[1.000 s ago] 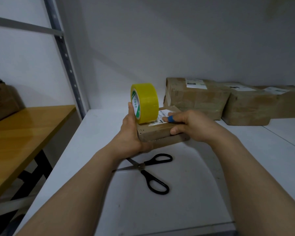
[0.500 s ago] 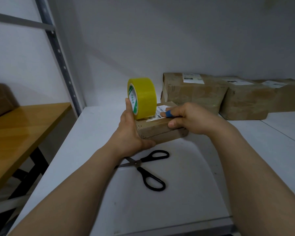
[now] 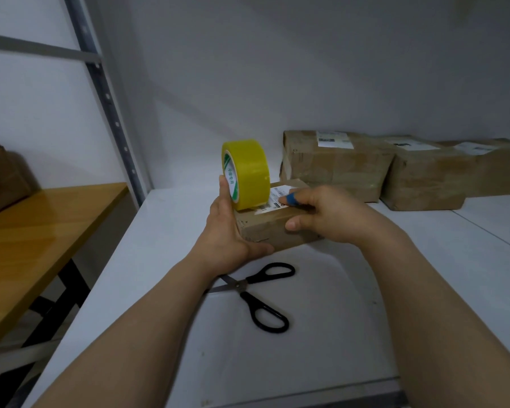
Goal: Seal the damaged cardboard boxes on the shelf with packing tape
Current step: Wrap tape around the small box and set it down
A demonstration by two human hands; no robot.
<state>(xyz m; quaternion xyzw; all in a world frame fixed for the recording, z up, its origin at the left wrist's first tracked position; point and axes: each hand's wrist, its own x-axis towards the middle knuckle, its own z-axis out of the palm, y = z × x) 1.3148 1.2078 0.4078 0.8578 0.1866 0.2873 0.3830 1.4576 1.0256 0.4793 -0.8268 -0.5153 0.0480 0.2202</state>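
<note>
Tape roll (image 3: 249, 172) unmoved atop small box (image 3: 265, 229), left hand (image 3: 227, 237) and right hand (image 3: 327, 216) gripping it, scissors (image 3: 265, 298) part-hidden

The single head-worn camera looked forward and down from close above the white shelf (image 3: 159, 260), facing its back wall (image 3: 306, 69).
</note>
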